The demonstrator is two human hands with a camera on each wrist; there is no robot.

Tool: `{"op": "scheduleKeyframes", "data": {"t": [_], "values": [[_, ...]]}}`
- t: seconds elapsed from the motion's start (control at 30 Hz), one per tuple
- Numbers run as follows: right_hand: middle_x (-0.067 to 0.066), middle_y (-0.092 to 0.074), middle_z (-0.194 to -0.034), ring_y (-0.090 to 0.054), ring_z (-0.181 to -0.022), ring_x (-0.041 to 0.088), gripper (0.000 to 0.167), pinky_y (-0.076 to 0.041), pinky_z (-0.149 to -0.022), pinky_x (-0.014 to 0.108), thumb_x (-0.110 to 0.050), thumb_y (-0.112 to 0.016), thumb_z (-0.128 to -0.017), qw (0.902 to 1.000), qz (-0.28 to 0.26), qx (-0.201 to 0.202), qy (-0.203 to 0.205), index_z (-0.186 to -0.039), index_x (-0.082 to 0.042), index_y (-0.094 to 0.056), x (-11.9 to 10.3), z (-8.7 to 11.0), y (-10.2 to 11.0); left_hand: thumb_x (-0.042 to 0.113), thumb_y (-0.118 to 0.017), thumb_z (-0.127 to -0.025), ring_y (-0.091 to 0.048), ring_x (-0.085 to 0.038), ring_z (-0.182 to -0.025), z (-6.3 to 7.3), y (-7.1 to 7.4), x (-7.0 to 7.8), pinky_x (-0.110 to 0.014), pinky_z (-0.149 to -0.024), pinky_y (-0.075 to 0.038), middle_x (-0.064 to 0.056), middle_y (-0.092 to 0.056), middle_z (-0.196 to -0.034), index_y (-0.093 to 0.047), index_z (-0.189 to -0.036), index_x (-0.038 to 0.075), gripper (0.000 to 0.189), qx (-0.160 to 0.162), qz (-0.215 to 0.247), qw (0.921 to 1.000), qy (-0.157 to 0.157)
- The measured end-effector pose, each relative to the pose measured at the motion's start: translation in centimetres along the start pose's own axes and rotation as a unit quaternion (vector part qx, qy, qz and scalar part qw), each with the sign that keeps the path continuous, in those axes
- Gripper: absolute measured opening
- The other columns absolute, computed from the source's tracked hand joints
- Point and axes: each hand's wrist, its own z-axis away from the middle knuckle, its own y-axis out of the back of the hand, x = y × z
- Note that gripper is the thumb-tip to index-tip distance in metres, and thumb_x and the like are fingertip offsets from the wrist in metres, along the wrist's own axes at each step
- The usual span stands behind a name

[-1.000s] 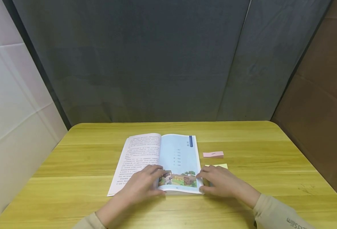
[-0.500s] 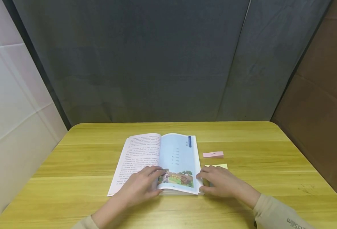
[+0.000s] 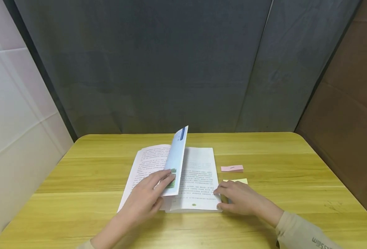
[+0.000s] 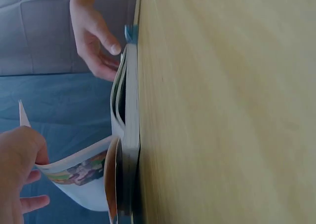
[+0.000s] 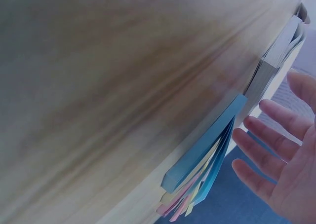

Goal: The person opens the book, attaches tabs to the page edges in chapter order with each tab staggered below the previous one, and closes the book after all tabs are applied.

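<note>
An open book (image 3: 199, 180) lies on the table. One of its pages (image 3: 175, 160), blue with a picture, stands raised near the spine. My left hand (image 3: 144, 193) holds this page near its lower corner, fingers on the picture side; the left wrist view shows the page (image 4: 79, 177) running behind the thumb of that hand (image 4: 22, 160). At the book's right edge is my right hand (image 3: 241, 197), its fingers relaxed and thumb apart, touching or very near the pages. In the right wrist view, the fingers of this hand (image 5: 281, 150) are spread and hold nothing.
Right of the book lies a pink paper strip (image 3: 232, 168). Partly under the right hand is a yellow one (image 3: 241, 180). The right wrist view shows a blue folded cover (image 5: 205, 145) with pink and yellow strips sticking out. A dark partition (image 3: 171, 69) rises behind the wooden table (image 3: 93, 180).
The blue page has bulged, lifted and swung up leftward, exposing a white text page beneath. My left hand has moved left and slightly away with it. The right hand has stayed put.
</note>
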Motion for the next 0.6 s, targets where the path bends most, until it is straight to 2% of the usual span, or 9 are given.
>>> {"op": "scheduleKeyframes", "data": {"t": [0.13,0.27,0.37,0.6], "values": [[-0.002,-0.055,-0.103,-0.052,-0.092,0.015,0.035,-0.043,-0.075,0.035,-0.034,-0.059,-0.081,1.0000,-0.001,-0.001,-0.003,-0.107,-0.011,-0.061,-0.1,0.1,0.1,0.000,-0.053,-0.060,-0.034,-0.029,-0.119,0.5,0.3,-0.7,-0.041,-0.095,-0.028,-0.012,-0.037,-0.132,-0.040,-0.129,0.005,0.070,0.002,-0.024,0.9997,0.008],[-0.003,-0.054,-0.103,-0.052,-0.093,0.015,0.035,-0.043,-0.075,0.036,-0.035,-0.059,-0.082,1.0000,0.002,-0.001,-0.005,-0.108,-0.012,-0.060,-0.1,0.1,0.1,0.003,-0.058,-0.056,-0.028,-0.031,-0.122,1.0,0.4,-1.3,-0.046,-0.094,-0.025,-0.014,-0.031,-0.136,-0.037,-0.131,0.005,0.078,-0.012,-0.056,0.9980,0.026],[-0.004,-0.053,-0.103,-0.051,-0.094,0.015,0.034,-0.043,-0.075,0.036,-0.035,-0.059,-0.082,1.0000,0.003,-0.002,-0.006,-0.108,-0.013,-0.060,0.0,0.2,0.1,0.006,-0.060,-0.057,-0.025,-0.032,-0.124,1.3,0.4,-1.5,-0.051,-0.093,-0.023,-0.015,-0.027,-0.138,-0.036,-0.132,0.006,0.079,-0.029,-0.076,0.9957,0.045],[-0.004,-0.053,-0.102,-0.051,-0.091,0.014,0.034,-0.043,-0.074,0.035,-0.034,-0.060,-0.081,1.0000,0.003,0.007,-0.001,-0.107,-0.012,-0.061,0.1,0.2,0.0,0.009,-0.058,-0.058,-0.020,-0.031,-0.126,1.9,0.4,-1.9,-0.055,-0.094,-0.017,-0.014,-0.024,-0.140,-0.034,-0.134,0.007,0.080,-0.055,-0.097,0.9909,0.076]]}}
